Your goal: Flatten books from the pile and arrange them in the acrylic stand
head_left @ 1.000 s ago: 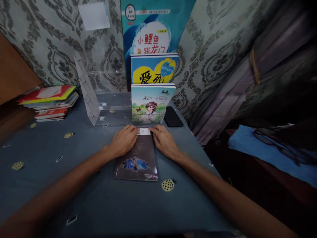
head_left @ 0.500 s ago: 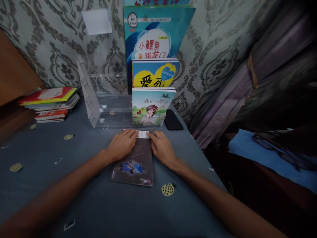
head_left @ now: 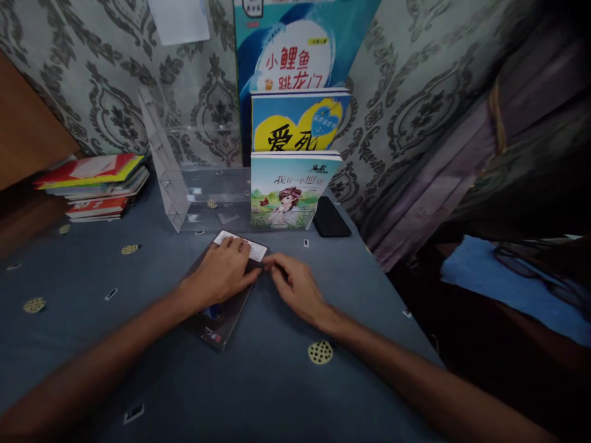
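Note:
A dark book (head_left: 237,298) with a white label strip along its top lies aslant on the table, back cover up and partly covered by my hand. My left hand (head_left: 224,267) rests flat on its upper part, fingers over the label and thumb stretched toward the right edge. At the upper right edge, my right hand (head_left: 295,286) has curled fingers, their tips pinched together against the book. Just behind stands a clear acrylic rack (head_left: 168,191). Its right side holds a green book with a drawn child (head_left: 286,194), a blue-and-yellow book (head_left: 295,120) and a large teal book (head_left: 300,46).
At the left lies a stack of books (head_left: 99,184). A black phone (head_left: 332,216) is beside the rack's right end. The blue patterned tablecloth (head_left: 277,394) ends at a right edge, beyond which are a tied curtain (head_left: 443,166) and blue cloth (head_left: 498,283).
The dark book has turned clockwise and shifted left under my left hand. My right hand has drawn its fingers in at the book's edge. The view has tilted slightly downward.

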Available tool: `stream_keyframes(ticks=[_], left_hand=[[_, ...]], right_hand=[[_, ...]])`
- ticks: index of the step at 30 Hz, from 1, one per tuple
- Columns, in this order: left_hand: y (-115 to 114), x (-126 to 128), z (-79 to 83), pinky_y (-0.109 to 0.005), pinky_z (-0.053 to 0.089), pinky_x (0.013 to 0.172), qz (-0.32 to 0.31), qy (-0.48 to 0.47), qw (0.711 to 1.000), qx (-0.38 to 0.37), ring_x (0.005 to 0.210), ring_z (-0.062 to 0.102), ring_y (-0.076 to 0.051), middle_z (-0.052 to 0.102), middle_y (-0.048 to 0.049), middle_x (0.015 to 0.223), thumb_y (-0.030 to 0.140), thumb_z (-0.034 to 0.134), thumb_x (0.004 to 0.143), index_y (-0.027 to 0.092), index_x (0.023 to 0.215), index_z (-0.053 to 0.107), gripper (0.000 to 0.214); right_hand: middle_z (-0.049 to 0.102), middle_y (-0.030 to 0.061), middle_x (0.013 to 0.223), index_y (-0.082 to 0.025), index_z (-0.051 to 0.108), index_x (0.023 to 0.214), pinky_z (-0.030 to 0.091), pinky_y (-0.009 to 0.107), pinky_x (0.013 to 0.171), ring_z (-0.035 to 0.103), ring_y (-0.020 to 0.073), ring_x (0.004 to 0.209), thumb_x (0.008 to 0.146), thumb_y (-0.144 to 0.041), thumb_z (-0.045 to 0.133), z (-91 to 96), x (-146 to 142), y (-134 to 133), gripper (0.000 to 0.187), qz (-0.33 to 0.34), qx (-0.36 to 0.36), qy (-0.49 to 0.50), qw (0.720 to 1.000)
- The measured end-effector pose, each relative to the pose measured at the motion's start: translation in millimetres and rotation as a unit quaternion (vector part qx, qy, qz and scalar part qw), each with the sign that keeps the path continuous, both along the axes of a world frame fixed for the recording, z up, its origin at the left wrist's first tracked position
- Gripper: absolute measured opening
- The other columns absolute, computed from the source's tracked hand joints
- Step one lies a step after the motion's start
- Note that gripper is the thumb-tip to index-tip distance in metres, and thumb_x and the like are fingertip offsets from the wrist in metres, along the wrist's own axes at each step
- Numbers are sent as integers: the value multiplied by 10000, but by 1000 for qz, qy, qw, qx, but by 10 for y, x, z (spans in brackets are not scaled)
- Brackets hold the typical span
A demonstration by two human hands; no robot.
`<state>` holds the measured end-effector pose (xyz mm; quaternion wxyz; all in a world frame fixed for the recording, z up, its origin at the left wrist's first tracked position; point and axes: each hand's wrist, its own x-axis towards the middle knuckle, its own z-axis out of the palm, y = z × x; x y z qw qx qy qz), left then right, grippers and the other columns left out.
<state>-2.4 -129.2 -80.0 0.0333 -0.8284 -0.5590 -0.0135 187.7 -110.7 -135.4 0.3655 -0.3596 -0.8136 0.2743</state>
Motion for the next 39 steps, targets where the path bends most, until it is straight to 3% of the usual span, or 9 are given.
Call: stream_keyframes(ticks=[3, 8, 17, 24, 31, 39], left_hand=[[-77, 139, 7, -515, 484, 983, 20, 16, 1000, -18, 1257, 532, -369, 577, -223, 1350, 474, 551, 943, 92, 1228, 560, 477], [-95, 275, 68, -495, 517, 924, 64, 64, 995, -46, 1239, 553, -389, 558, -258, 1363, 383, 530, 949, 56, 1238, 555, 437], [-92, 37, 242, -413, 506, 926, -24, 33, 990, -137, 1169, 586, -302, 607, -167, 1269, 217, 540, 913, 121, 1176, 550, 280], [-84, -36, 196, -404, 500, 879, -41, 17, 991, -127, 1088, 604, -294, 641, -161, 1178, 221, 522, 901, 130, 1104, 549, 224], [-45, -122, 225, -341, 474, 759, -72, -26, 991, -114, 878, 626, -226, 664, -83, 993, 234, 476, 915, 182, 961, 552, 103], [-16, -154, 255, -338, 472, 788, -78, -17, 989, -128, 912, 636, -227, 671, -84, 1021, 259, 482, 944, 173, 996, 573, 135]], right_hand=[[722, 81, 1028, -200, 608, 1141, 502, 372, 840, 659, 223, 946, 879, -109, 442, -49, 36, 244, 322, -50, 0, 14, 999], [744, 83, 1058, -197, 586, 1193, 485, 407, 874, 651, 238, 956, 839, -96, 444, -85, -20, 446, 395, -43, -25, 13, 999], [747, 34, 895, -176, 616, 1152, 450, 318, 750, 615, 169, 751, 832, -85, 464, -40, -29, 315, 366, -8, -70, 26, 997], [754, 33, 913, -175, 615, 1154, 433, 286, 684, 593, 139, 679, 829, -75, 457, -5, 3, 233, 375, -5, -72, 48, 996], [760, 32, 915, -177, 607, 1157, 426, 259, 626, 584, 121, 633, 831, -83, 452, 5, 37, 205, 372, -4, -79, 70, 994], [751, 38, 925, -180, 611, 1154, 449, 286, 689, 623, 156, 741, 844, -84, 458, 43, 36, 170, 358, -7, -53, 56, 997]])
